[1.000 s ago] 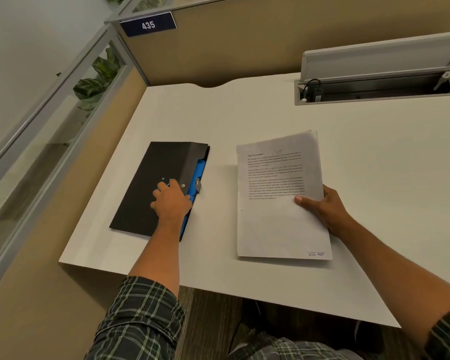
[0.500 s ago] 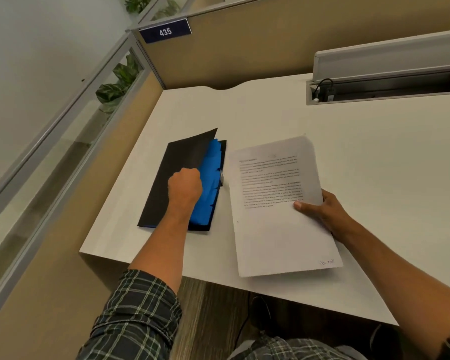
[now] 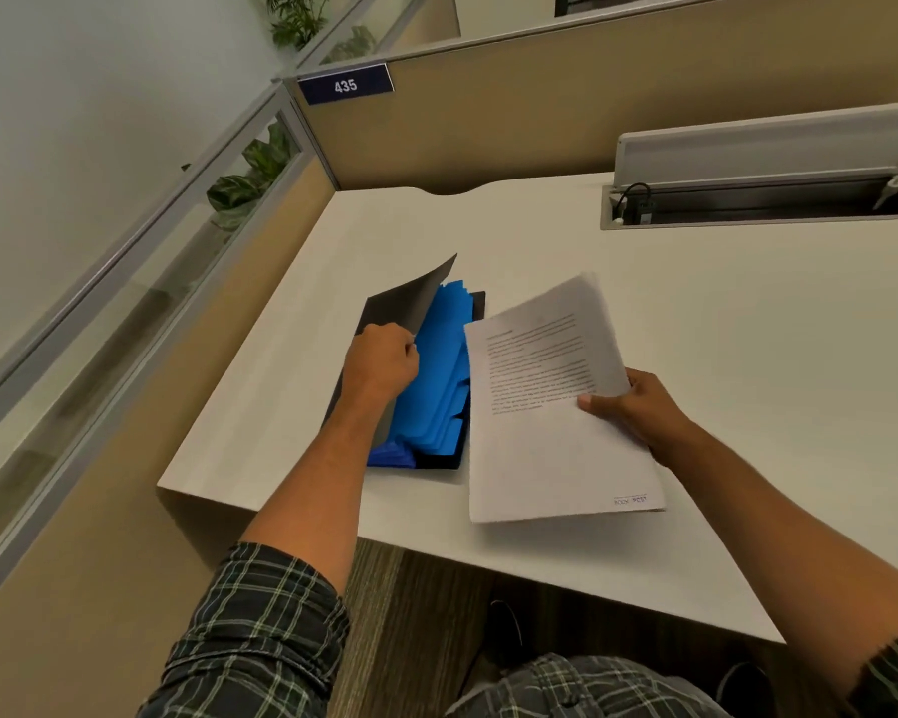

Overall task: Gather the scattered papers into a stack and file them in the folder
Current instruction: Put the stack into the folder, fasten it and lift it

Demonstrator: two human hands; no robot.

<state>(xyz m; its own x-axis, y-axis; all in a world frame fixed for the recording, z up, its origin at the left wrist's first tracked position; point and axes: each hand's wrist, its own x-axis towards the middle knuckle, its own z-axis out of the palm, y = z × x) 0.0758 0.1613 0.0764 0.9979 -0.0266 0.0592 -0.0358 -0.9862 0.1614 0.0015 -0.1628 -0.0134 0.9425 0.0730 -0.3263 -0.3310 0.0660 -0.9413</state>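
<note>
Head view, left hand (image 3: 382, 362) gripping the raised black cover (image 3: 410, 303) of the folder (image 3: 436, 396) on the white desk (image 3: 721, 313), blue dividers (image 3: 442, 365) exposed, right hand (image 3: 638, 406) pinching the stack of papers (image 3: 545, 401) just right of the folder, thumb on top

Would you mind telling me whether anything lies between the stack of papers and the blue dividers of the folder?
Nothing visible does. The left hand holds the black cover lifted, baring the blue dividers. The right hand grips the paper stack just right of the folder, its left edge already over them.
</note>
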